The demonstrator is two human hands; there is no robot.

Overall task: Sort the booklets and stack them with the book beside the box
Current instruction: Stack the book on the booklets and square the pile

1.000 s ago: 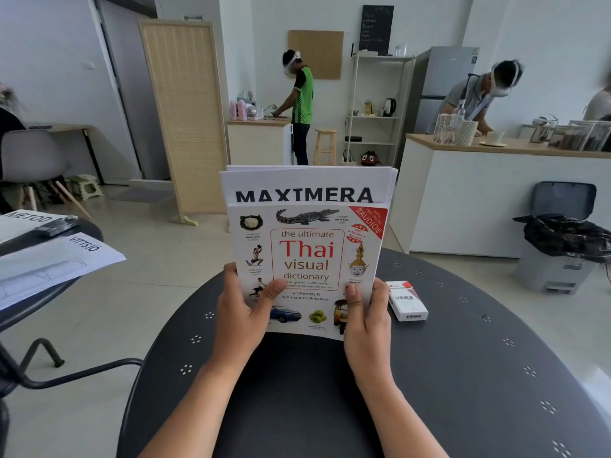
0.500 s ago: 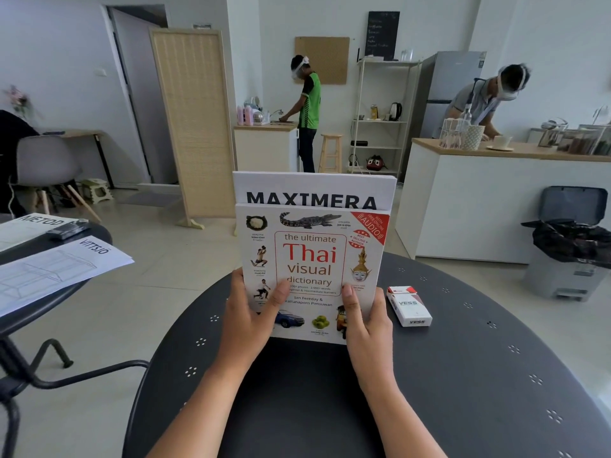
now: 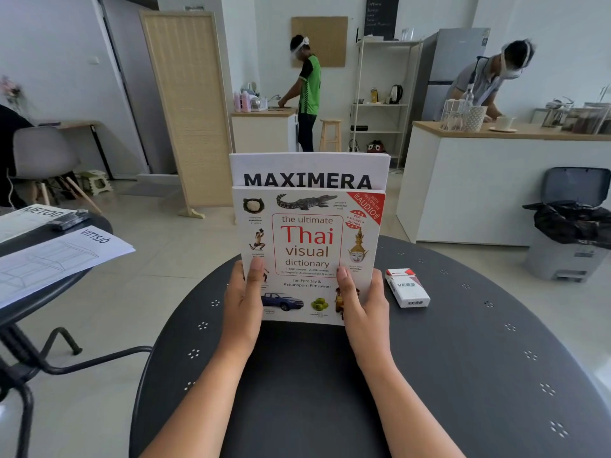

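In the head view, both bare hands held an upright stack above the round black perforated metal table (image 3: 463, 375). The left hand (image 3: 243, 299) clasped the stack's left edge with its thumb pressed on the front cover, and the right hand (image 3: 362, 300) clasped the right edge the same way, its fingers wrapped behind. At the front stood the white paperback book titled "the ultimate Thai visual dictionary" (image 3: 309, 256), its cover facing the camera and its lower edge raised just above the tabletop. Directly behind it, touching it and rising higher, were the white paper booklets (image 3: 309, 170), the frontmost printed with the black word "MAXIMERA". How many booklets were in the stack could not be told. The small white and red carton box marked "VESS" (image 3: 407, 287) lay flat on the table just to the right of the right hand, close to it but apart. On a second dark table (image 3: 20, 312) at the left edge lay two more white printed sheets (image 3: 59, 256), labelled "VITTSJÖ" and "METOD", well apart from the held stack.
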